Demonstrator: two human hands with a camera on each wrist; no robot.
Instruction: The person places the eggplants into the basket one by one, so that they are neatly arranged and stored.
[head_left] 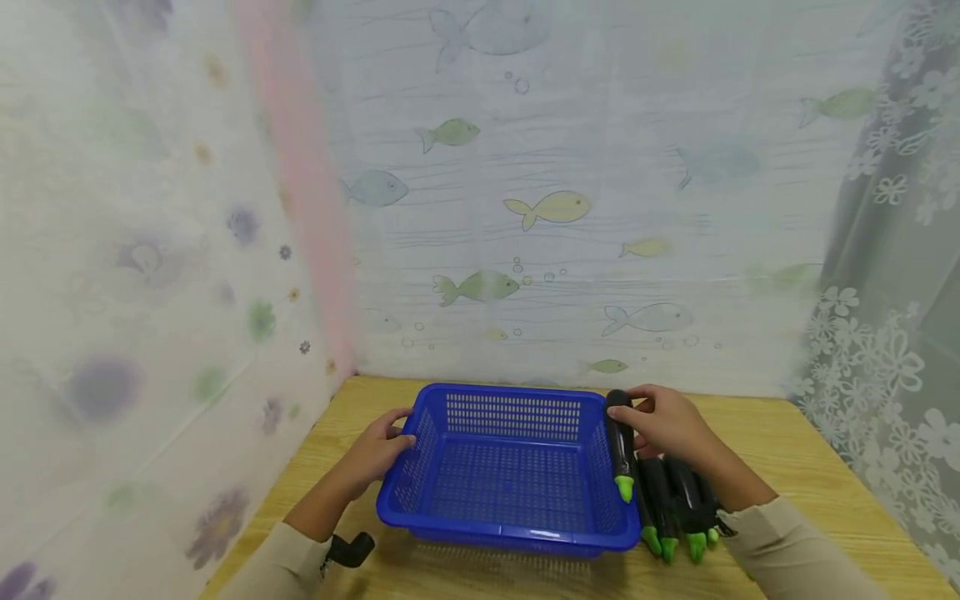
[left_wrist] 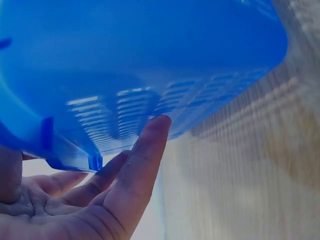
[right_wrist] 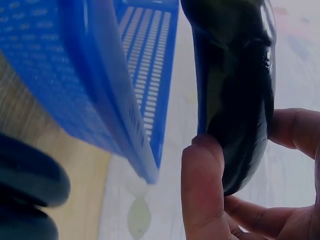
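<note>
A blue plastic basket (head_left: 510,475) with slotted walls stands on the table, its inside bare. At its left rim, my left hand (head_left: 378,450) grips it, thumb over the edge. In the left wrist view, fingers (left_wrist: 145,165) of that hand reach along the slotted outer wall. My right hand (head_left: 667,423) pinches a dark eggplant (head_left: 621,446) near its rounded end, over the basket's right rim. Its green stem end points down toward me. The right wrist view shows the thumb and fingers on either side of the glossy eggplant (right_wrist: 235,95).
Several more eggplants (head_left: 678,496) lie side by side right of the basket, partly under the right forearm. The black device (head_left: 351,550) by the left wrist is at the table's front left. Patterned sheets (head_left: 570,292) hang behind the wooden table (head_left: 780,450) and at its sides.
</note>
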